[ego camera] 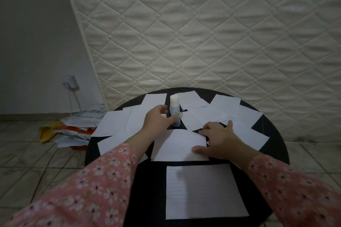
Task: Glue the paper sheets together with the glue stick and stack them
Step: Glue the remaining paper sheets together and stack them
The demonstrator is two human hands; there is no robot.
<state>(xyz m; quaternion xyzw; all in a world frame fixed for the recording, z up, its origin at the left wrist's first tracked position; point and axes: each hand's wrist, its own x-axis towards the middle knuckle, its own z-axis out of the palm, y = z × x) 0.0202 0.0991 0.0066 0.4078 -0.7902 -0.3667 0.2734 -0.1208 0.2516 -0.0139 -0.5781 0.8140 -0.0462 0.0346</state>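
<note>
A large white lined paper sheet (pixel 204 191) lies nearest on the round black bench (pixel 273 155). Beyond it, the right hand (pixel 219 139) presses flat, fingers spread, on a smaller white sheet (pixel 177 146). The left hand (pixel 158 121), relaxed and holding nothing, nears the upright white-capped blue glue stick (pixel 175 111) among scattered white papers (pixel 221 112).

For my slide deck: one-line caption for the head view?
Left hand reaches for upright glue stick; right hand presses a paper sheet.

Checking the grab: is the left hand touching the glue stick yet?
Touching: the head view shows the left hand with its thumb against the upright glue stick.
</note>
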